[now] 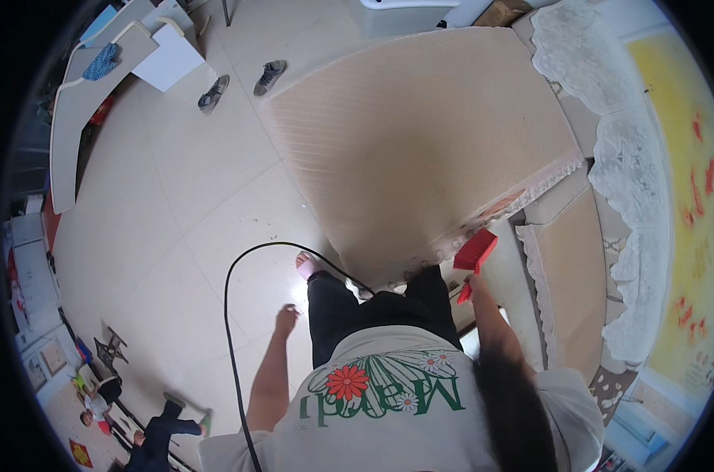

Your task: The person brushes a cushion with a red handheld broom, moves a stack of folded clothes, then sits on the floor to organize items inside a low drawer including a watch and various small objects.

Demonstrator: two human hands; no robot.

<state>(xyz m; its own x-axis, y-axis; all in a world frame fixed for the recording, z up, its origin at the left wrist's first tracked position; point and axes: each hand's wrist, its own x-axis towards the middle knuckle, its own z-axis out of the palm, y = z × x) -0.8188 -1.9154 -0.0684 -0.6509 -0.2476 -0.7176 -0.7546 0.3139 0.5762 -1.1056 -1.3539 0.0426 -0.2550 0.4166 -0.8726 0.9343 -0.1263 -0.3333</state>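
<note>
My right hand [474,285] grips the red handle of a bench brush [476,251], its red bristles beside the lace-trimmed edge of a beige quilted cover [451,118]. That cover lies over a wide, low, flat-topped piece of furniture in front of my legs. A reddish patch [501,203] shows along its right edge, near the trim. Away from the furniture, my left hand [287,320] hangs beside my left thigh with fingers loosely bent and nothing visible in it. A black cable [227,295] loops past it to my waist.
Sofa seats [575,283] with white lace covers [631,171] run along the right. Two shoes [270,76] lie on the tiled floor [174,177]. A plastic bin [404,17] stands beyond the quilted cover. Small crumbs [257,221] dot the tiles. Two people [162,433] are at lower left.
</note>
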